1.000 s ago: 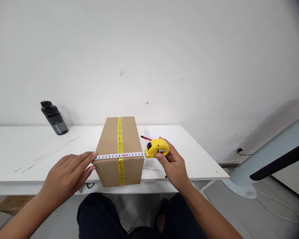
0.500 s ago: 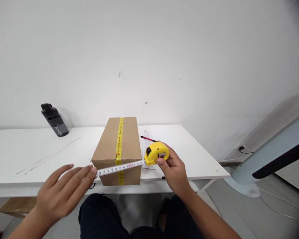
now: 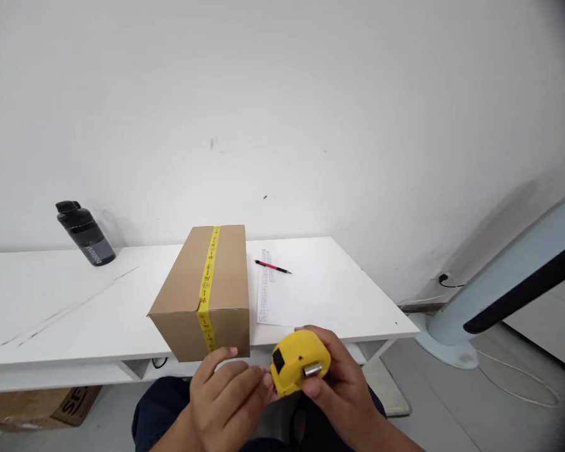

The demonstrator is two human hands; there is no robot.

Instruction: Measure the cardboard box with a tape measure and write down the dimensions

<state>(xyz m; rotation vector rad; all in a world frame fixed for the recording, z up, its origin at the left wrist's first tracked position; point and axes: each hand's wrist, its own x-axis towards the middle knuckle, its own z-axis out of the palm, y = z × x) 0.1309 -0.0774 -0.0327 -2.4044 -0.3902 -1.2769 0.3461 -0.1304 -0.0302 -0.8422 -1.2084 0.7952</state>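
Your right hand (image 3: 343,386) grasps the tape measure (image 3: 294,359); your left hand (image 3: 228,395) is at its front, grip impossible to tell.

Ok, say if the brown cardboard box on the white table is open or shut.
The box is shut: printed yellow tape runs along its top and down its front.

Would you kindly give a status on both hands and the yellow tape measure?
Right hand gripping yellow tape measure, no extended blade visible. Left hand at its mouth side, grip hidden. Brown cardboard box with yellow tape beyond left hand.
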